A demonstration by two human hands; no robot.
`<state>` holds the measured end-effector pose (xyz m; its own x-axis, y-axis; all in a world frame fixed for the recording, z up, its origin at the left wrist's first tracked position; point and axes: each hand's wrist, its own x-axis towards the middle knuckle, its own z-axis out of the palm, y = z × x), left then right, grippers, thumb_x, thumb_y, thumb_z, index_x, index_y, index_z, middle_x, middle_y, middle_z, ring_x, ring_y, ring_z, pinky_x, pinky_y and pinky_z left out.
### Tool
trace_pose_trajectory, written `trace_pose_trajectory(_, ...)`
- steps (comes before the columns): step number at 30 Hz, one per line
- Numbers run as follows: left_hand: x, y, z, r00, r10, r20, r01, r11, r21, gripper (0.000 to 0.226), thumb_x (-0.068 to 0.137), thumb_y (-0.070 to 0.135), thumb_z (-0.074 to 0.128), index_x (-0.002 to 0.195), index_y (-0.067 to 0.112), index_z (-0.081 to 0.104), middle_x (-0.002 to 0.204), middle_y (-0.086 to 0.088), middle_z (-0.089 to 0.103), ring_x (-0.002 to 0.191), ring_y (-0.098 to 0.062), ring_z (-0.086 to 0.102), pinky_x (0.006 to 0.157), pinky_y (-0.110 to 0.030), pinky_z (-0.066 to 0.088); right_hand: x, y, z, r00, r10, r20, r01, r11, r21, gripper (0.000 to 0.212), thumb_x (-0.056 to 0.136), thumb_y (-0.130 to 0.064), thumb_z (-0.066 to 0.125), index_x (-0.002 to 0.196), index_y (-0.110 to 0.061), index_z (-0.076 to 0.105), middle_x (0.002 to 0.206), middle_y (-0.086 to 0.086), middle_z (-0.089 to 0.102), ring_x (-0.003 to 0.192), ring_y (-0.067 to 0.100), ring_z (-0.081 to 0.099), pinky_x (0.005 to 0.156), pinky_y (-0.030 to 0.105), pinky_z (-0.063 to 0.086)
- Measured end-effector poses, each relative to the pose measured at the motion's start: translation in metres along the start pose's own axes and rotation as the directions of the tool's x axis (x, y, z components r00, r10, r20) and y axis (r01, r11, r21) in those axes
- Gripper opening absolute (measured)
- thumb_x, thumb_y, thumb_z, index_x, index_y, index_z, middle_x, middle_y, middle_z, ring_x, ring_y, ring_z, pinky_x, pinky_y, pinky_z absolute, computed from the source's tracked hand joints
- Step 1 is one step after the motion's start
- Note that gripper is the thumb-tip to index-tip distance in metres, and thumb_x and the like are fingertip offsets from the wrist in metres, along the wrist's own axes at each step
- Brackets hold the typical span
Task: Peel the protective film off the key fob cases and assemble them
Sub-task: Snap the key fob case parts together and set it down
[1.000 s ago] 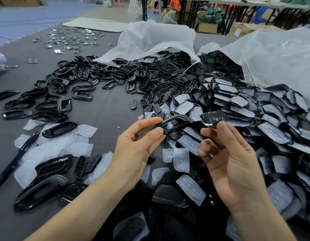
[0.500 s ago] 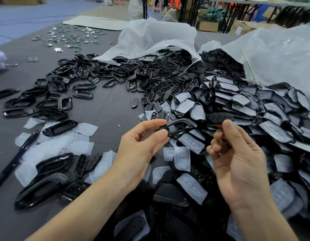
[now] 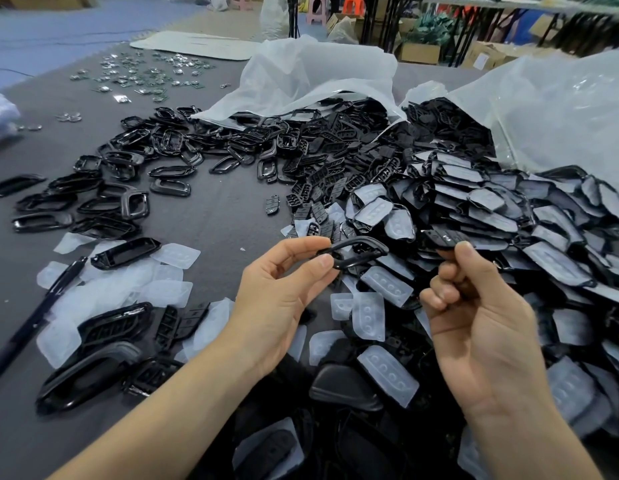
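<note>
My left hand (image 3: 280,303) pinches a black key fob frame (image 3: 356,252) between thumb and forefinger and holds it up over the pile. My right hand (image 3: 481,317) is just to its right with its fingers curled. Its thumb and forefinger pinch the edge of a small black button panel (image 3: 443,237), held apart from the frame. Film-covered case halves (image 3: 502,216) are heaped on the right. Peeled clear films (image 3: 368,315) lie below my hands.
Loose black frames (image 3: 135,202) spread over the grey table (image 3: 218,216) at the left, with small button pads (image 3: 322,188) in the middle. Two white plastic bags (image 3: 315,74) spill parts at the back. A dark pen (image 3: 34,317) lies at the left edge, metal bits (image 3: 145,74) far back.
My right hand has curled its fingers tighter and lowered the button panel slightly toward the pile. My left hand keeps holding the frame in almost the same place.
</note>
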<state>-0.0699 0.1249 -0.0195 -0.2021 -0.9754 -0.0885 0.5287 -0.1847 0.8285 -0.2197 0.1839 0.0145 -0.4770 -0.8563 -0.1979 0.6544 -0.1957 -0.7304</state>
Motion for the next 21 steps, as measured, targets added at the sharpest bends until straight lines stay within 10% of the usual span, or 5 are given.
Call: trace_pose_trajectory(21,0.0004,-0.0022,-0.0016,1.0,-0.003,0.002,0.003,1.0,0.015,0.017,0.063,0.007,0.071,0.076,0.015,0.077,0.08,-0.001,0.07,0.082,-0.01,0.069,0.074,-0.017,0.054,0.0016,-0.0001,0.0013,0.994,0.107,-0.022,-0.104,0.987,0.126,0.016,0.068,-0.017,0.067,0.053,-0.014,0.064,0.056,-0.001,0.056,0.041,0.005,0.045,0.042,0.015,0.041)
